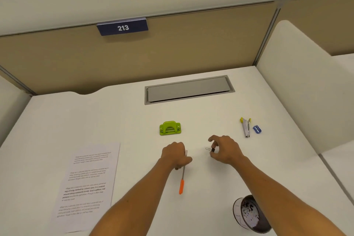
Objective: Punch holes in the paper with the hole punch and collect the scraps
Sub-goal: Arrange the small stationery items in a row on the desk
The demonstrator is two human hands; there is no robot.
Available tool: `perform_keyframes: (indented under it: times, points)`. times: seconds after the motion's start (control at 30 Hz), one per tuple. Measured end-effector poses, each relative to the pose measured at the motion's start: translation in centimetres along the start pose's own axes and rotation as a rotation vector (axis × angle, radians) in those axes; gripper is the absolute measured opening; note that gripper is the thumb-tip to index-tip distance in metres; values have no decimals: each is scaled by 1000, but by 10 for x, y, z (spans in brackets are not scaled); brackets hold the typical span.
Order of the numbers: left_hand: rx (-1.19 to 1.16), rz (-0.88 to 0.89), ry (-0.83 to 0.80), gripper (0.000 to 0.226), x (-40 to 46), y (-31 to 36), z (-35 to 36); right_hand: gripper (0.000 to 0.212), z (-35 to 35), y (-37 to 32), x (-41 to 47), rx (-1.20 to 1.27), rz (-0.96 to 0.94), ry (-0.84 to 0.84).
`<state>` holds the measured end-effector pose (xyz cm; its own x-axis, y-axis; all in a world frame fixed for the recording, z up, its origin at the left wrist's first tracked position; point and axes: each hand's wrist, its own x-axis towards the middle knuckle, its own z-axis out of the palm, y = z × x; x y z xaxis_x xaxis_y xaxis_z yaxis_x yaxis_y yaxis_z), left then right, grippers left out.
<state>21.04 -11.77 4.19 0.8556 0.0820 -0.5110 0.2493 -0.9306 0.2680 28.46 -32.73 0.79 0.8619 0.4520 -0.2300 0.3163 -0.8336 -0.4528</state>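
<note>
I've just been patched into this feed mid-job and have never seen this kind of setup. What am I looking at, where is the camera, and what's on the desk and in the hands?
There is no machine here: a person works with two bare hands. The single picture comes from a wide-angle camera worn on the head, looking forward and down, so the forearms enter from the bottom.

On the white desk lie a printed sheet of white paper at the near left, a lime-green plastic hole punch in the middle, a small white-and-yellow stapler and a blue pencil sharpener to the right, and a round dark container holding paper scraps at the near right.

The left hand is closed on a thin tool with an orange handle. The right hand pinches a small black binder clip in its grip. The hole punch and paper are untouched.
</note>
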Motion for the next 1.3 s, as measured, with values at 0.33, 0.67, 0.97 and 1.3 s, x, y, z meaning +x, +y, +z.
perform_keyframes:
  times: [0.33,0.67,0.97,1.3]
  points:
    - [76,109,10,23,66,90,-13,43,-49,85,-10,46,161,69]
    - [-3,120,1,15,111,172,-6,40,-76,153,-23,94,366,225]
    - [-103,118,-26,15,149,228,5,40,-76,185,-20,112,431,234]
    - [-81,105,-22,35,180,263,19,44,-71,205,-10,98,428,197]
